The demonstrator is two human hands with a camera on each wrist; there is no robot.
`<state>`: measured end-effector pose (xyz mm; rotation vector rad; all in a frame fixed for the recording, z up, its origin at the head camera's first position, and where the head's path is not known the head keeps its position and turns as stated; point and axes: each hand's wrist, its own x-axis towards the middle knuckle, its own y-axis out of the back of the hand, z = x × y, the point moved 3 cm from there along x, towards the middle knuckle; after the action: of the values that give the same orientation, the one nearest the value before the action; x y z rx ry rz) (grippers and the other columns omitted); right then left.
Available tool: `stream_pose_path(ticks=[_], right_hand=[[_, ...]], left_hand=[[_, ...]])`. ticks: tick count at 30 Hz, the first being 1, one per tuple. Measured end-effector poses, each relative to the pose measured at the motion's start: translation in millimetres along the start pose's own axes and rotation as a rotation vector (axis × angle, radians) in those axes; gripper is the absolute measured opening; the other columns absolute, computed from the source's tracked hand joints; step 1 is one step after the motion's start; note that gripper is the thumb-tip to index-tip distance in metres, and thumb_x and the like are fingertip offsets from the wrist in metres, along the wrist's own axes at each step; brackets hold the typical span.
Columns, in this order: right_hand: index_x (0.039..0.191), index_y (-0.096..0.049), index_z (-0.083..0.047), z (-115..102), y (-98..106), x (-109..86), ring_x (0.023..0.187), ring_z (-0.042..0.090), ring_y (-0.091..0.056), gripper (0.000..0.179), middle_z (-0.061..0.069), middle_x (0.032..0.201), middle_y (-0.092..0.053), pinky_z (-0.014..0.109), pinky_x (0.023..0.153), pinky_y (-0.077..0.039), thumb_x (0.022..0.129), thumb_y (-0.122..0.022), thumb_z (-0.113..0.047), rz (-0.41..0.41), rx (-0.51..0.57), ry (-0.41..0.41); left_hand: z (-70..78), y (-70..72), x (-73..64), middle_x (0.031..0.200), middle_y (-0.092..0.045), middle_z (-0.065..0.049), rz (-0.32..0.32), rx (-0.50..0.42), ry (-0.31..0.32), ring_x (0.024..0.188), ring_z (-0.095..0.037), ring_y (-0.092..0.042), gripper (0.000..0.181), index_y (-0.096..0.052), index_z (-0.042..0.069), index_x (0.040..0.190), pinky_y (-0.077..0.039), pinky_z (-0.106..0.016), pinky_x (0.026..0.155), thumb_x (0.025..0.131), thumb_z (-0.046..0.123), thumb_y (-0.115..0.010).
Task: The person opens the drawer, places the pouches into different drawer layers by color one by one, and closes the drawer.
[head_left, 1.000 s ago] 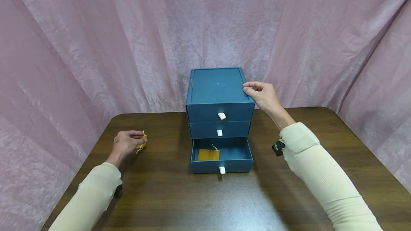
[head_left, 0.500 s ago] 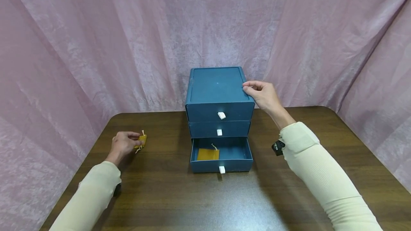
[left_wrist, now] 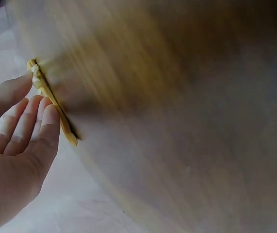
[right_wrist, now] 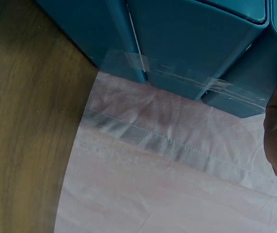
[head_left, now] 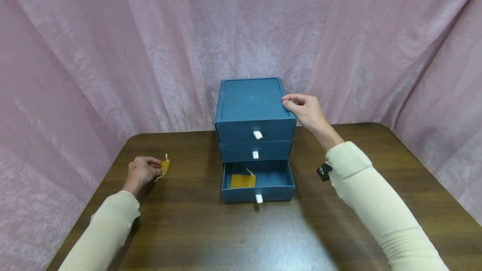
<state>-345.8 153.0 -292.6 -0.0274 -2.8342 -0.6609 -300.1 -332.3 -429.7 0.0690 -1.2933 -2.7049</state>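
Observation:
A small yellow drawstring pouch (head_left: 165, 166) with pale cords lies at the left of the table. My left hand (head_left: 142, 171) is beside it, fingertips right at its near edge; in the left wrist view the thumb and the bent fingers are at one side of the pouch (left_wrist: 56, 104). A blue drawer cabinet (head_left: 250, 99) stands in the middle, its bottom drawer (head_left: 276, 193) pulled out. Another yellow pouch (head_left: 242, 181) lies in that drawer's left part. My right hand (head_left: 308, 112) rests its thumb and fingertips on the cabinet's top right edge.
The two upper drawers, each with a white pull tab (head_left: 257, 135), are pushed in. A pink curtain (head_left: 180, 53) hangs behind the wooden table (head_left: 180, 229). Clear tape (right_wrist: 216, 84) runs across the cabinet's drawers in the right wrist view.
My left fingertips have drawn back leftward off the yellow pouch, baring more of it, while the pouch stays at about the same place. My right hand keeps its place on the cabinet.

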Motion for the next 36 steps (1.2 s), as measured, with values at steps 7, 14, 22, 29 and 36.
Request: stream_pose_path(ticks=[7,14,22,29,36], right_hand=[[0.121,-0.071,-0.005,-0.5,-0.9,0.4,0.077,0.017,-0.046,0.03,0.0,0.08,-0.052,0.025,0.061,-0.038,0.1,-0.063,-0.025,0.018,0.007,0.005],[0.121,-0.072,-0.006,-1.0,2.3,0.5,0.071,0.016,-0.044,0.03,0.002,0.078,-0.05,0.026,0.059,-0.036,0.1,-0.063,-0.025,0.03,0.002,0.006],[0.122,-0.071,-0.005,-2.5,1.2,1.1,0.084,0.018,-0.047,0.031,0.001,0.08,-0.052,0.027,0.068,-0.039,0.1,-0.063,-0.026,0.018,0.013,-0.002],[0.122,-0.071,-0.004,-1.4,0.6,1.8,0.087,0.018,-0.047,0.031,0.002,0.082,-0.052,0.027,0.071,-0.039,0.1,-0.062,-0.024,0.023,0.017,-0.002],[0.122,-0.071,-0.004,-1.9,1.4,2.7,0.085,0.017,-0.047,0.031,0.001,0.08,-0.051,0.026,0.069,-0.039,0.1,-0.063,-0.024,0.029,0.019,0.009]], left_hand=[[1.8,-0.4,-0.3,0.082,-0.076,-0.008,-0.011,0.024,0.023,0.107,-0.041,-0.062,0.013,-0.076,-0.002,0.089,-0.033,-0.053,0.104,0.08,0.007,-0.08],[5.4,-2.4,0.9,0.081,-0.075,-0.007,-0.015,0.056,0.014,0.102,-0.041,-0.06,0.008,-0.077,0.004,0.083,-0.045,-0.051,0.091,0.076,0.008,-0.079],[7.3,-1.7,3.0,0.085,-0.071,-0.012,-0.032,0.105,-0.01,0.095,-0.039,-0.056,0.008,-0.075,0.003,0.082,-0.046,-0.049,0.082,0.075,0.007,-0.074],[6.2,-4.8,4.1,0.076,-0.072,-0.004,-0.045,0.126,-0.083,0.082,-0.027,-0.063,0.007,-0.075,0.005,0.081,-0.049,-0.038,0.075,0.075,0.008,-0.075],[8.9,-3.2,3.3,0.078,-0.073,-0.002,-0.095,0.104,-0.075,0.09,-0.031,-0.062,0.016,-0.074,0.005,0.083,-0.047,-0.044,0.083,0.076,0.017,-0.082]])
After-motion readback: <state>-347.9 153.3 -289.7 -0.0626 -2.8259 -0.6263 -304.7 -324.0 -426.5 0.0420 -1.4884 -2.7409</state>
